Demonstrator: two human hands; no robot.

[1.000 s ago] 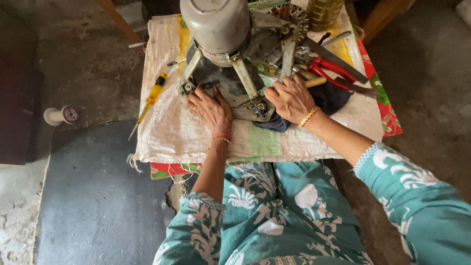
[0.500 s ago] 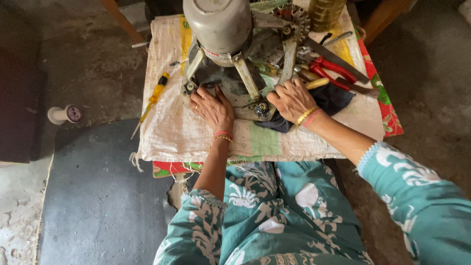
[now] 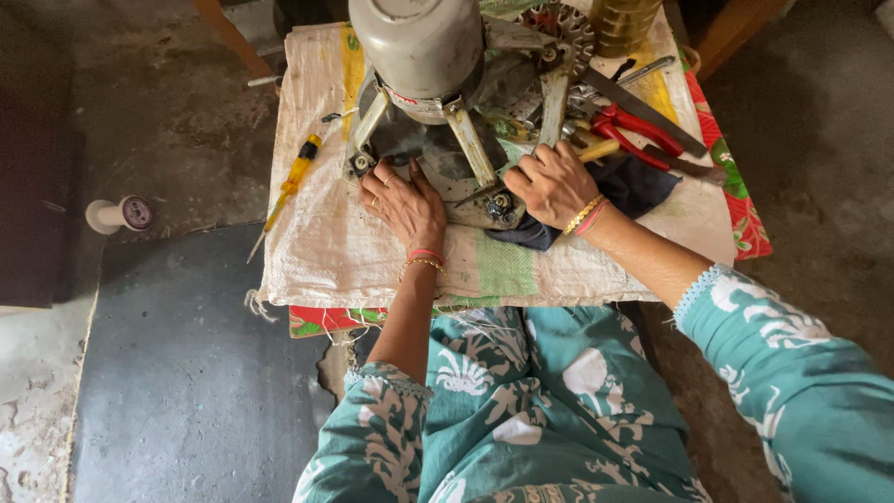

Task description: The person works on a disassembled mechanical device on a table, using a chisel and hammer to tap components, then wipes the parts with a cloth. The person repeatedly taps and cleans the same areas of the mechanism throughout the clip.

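A grey floor (image 3: 168, 391) surrounds a low table draped with a white sack (image 3: 354, 251). The motor (image 3: 438, 93) stands at twelve o'clock. The left hand (image 3: 405, 200) lies flat and open on its base; the right hand (image 3: 551, 183) curls around the frame at three o'clock. A screwdriver (image 3: 291, 182) lies at nine.

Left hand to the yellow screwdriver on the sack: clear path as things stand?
Probably yes. The left hand rests on the grey motor assembly, and the yellow screwdriver lies apart to its left on the woven sack, with only bare sack between them. The right hand is on the far side.
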